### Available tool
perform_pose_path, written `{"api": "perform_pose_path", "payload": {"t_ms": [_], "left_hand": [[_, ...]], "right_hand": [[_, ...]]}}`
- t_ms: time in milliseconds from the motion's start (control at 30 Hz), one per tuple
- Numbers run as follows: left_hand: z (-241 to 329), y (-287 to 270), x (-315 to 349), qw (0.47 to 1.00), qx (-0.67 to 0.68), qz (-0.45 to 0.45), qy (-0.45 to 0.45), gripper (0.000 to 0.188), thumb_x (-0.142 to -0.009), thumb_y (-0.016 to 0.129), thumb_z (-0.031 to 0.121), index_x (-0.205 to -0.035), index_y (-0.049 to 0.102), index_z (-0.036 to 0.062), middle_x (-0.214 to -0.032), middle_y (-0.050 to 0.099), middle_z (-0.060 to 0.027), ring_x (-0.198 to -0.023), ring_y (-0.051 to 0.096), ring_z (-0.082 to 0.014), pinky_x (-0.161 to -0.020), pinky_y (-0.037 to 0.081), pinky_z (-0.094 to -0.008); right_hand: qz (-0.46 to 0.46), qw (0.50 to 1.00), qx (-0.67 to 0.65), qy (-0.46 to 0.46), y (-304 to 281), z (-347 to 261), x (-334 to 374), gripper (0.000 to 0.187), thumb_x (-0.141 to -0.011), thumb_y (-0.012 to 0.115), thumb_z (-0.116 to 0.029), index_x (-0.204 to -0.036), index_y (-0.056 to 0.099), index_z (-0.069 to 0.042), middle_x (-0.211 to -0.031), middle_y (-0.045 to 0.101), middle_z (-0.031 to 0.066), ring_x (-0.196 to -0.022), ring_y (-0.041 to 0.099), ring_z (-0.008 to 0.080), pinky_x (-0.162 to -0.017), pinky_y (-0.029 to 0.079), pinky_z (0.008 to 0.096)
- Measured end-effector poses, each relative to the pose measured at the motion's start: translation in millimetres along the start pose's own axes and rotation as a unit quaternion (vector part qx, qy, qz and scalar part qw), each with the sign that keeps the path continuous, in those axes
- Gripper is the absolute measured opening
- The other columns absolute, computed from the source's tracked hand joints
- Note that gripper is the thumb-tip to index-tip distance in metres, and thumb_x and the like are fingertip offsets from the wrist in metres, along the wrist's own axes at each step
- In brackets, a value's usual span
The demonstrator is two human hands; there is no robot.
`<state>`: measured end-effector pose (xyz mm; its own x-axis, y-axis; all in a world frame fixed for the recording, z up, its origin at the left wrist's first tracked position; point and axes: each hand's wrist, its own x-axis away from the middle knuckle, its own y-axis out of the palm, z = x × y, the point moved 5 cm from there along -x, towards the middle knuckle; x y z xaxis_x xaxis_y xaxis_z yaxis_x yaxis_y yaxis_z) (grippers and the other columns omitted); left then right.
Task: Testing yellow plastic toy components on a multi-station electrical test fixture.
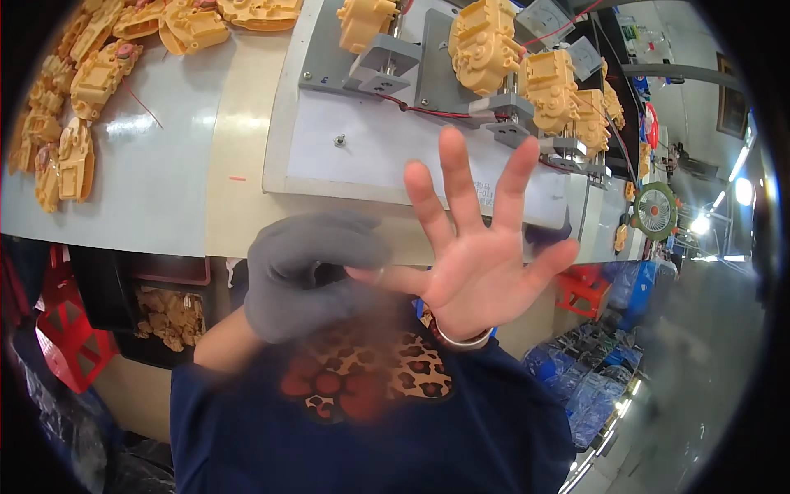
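Observation:
My left hand [300, 276], in a grey glove, is curled with its thumb and fingers closing round the tip of my right little finger. My right hand [485, 267] is bare, palm up toward me, with its fingers spread wide and nothing in the palm. A pale bangle [462, 341] circles the right wrist. Both hands are in front of my dark blue shirt [370, 445], just off the near edge of a white fixture board [329, 169]. Whether anything small sits between the gloved fingertips is hidden.
Grey metal fixtures [387, 62] carry yellow-orange plastic housings [485, 49] with red wires. A screw [340, 141] stands on the board. More housings [103, 78] are heaped at the far left of the table. Below are a black bin [107, 288], red stools [74, 346] and a green fan [655, 211].

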<state>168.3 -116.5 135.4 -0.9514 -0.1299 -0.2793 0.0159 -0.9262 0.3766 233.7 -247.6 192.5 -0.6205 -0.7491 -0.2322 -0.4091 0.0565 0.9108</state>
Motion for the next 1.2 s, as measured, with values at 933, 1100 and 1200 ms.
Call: {"api": "perform_pose_path", "payload": {"t_ms": [933,1100,1200], "left_hand": [[-23.2,19.3,-1.6,0.986,0.116,-0.019,-0.116,0.022,-0.073,0.069,0.004,-0.093,0.062,0.0021,-0.090,0.063,-0.0074,-0.085,0.058,-0.0170,-0.077,0.047,-0.0315],[-22.7,23.6,-3.3,0.975,0.143,-0.049,-0.160,0.020,-0.074,0.069,0.006,-0.091,0.061,0.0018,-0.088,0.061,-0.0071,-0.082,0.058,-0.0159,-0.072,0.046,-0.0305],[-26.1,25.8,-1.0,0.973,0.123,-0.050,-0.188,0.019,-0.074,0.070,0.008,-0.089,0.061,0.0021,-0.086,0.060,-0.0064,-0.080,0.057,-0.0151,-0.069,0.045,-0.0300]], "right_hand": [[-0.077,0.997,0.014,-0.016,-1.7,3.6,-3.8,0.070,-0.092,0.043,-0.053,-0.145,-0.002,-0.045,-0.155,-0.016,-0.0013,-0.142,-0.017,0.0237,-0.093,-0.001,0.0819],[-0.115,0.993,0.029,-0.009,-2.6,5.0,-3.2,0.070,-0.092,0.042,-0.055,-0.144,-0.004,-0.046,-0.155,-0.015,-0.0008,-0.142,-0.017,0.0233,-0.093,-0.002,0.0825],[-0.125,0.992,0.027,-0.009,-3.9,5.5,-3.2,0.071,-0.091,0.041,-0.057,-0.144,-0.005,-0.046,-0.155,-0.014,-0.0004,-0.142,-0.017,0.0238,-0.092,-0.002,0.0829]]}}
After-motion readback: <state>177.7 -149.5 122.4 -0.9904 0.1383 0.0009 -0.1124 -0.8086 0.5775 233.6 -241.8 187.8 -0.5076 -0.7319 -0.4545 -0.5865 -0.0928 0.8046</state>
